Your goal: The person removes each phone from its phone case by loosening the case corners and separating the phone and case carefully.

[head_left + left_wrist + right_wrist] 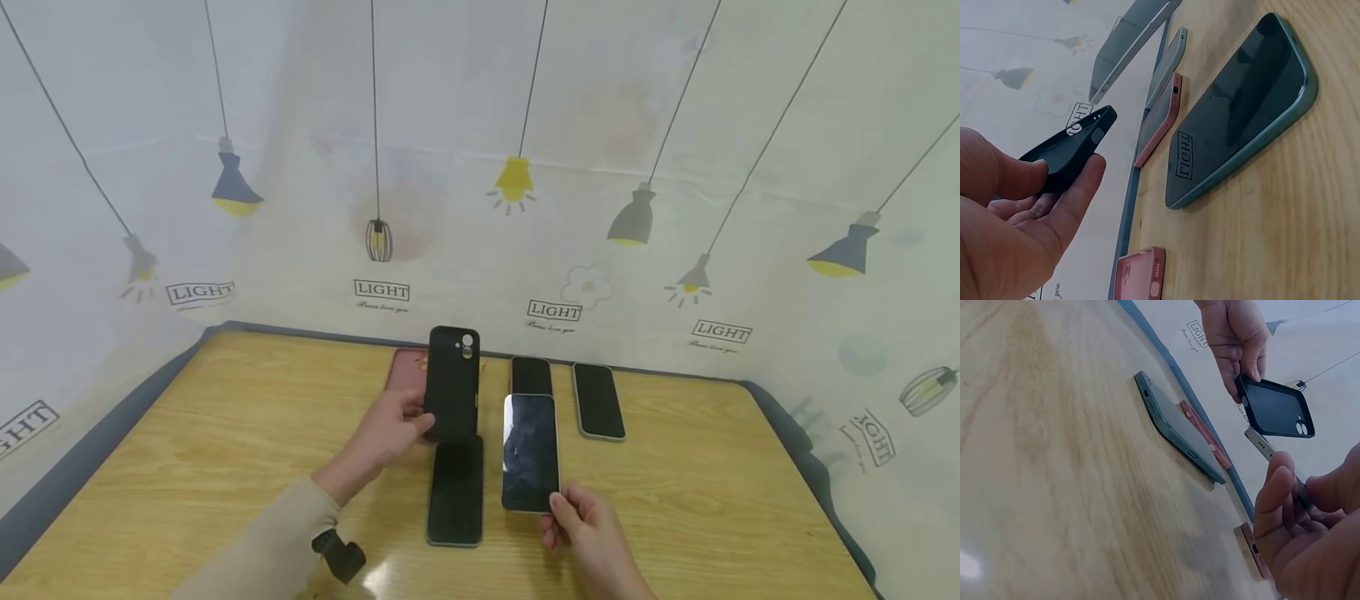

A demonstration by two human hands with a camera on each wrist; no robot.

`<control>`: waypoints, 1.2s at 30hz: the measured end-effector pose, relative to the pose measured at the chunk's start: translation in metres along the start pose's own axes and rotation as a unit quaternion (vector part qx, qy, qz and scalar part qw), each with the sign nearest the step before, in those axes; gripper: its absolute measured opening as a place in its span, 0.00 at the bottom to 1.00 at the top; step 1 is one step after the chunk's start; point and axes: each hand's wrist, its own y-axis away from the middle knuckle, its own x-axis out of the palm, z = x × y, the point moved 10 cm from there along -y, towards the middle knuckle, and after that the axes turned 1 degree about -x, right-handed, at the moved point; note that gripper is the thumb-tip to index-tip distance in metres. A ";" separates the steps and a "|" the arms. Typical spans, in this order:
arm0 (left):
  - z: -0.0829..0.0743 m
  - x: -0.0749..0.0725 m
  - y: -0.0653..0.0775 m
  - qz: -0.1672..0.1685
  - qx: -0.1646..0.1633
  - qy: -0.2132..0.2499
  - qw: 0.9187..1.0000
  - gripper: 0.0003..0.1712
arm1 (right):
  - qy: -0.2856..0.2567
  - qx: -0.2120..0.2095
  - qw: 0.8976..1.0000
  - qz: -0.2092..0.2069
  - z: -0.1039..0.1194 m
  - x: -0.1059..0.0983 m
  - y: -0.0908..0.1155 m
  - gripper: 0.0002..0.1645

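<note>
My left hand (390, 429) pinches a black phone case (452, 383) near its lower left corner, holding it raised above the table with its open inner side toward me. Two camera cutouts show at its upper right. In my right hand (592, 529) is a phone (529, 454) with a dark screen and a light frame, gripped at its lower right corner and lifted off the table. A phone with a greenish frame (1244, 112) lies screen up just below the case. Behind the case a pink phone case (1141, 275) lies partly hidden.
At the back, a phone with a pink frame (1160, 119) is partly covered by the held phone in the head view. Another phone (598, 400) lies to its right. The wooden table (712, 492) ends at a wall covering (465, 100) with printed lamps.
</note>
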 end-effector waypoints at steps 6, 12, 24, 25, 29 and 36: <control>0.002 -0.002 -0.005 0.004 -0.019 -0.004 1.000 0.14 | 0.016 0.012 1.000 0.011 -0.010 0.000 0.001 0.13; 0.002 -0.004 -0.008 0.000 -0.021 -0.011 1.000 0.15 | 0.027 0.026 0.998 0.040 -0.018 0.000 0.002 0.13; -0.003 -0.003 -0.007 0.001 -0.016 -0.001 1.000 0.15 | 0.037 0.089 0.993 0.071 -0.034 -0.003 0.007 0.14; -0.003 -0.004 -0.007 0.000 -0.014 0.000 1.000 0.15 | 0.035 0.086 0.993 0.074 -0.034 -0.003 0.007 0.14; -0.002 -0.004 -0.007 -0.001 -0.012 -0.001 1.000 0.14 | 0.025 0.071 0.993 0.087 -0.035 0.002 0.009 0.13; -0.002 -0.003 -0.006 0.002 -0.010 -0.002 1.000 0.14 | 0.036 0.063 0.993 0.095 -0.036 0.005 0.010 0.14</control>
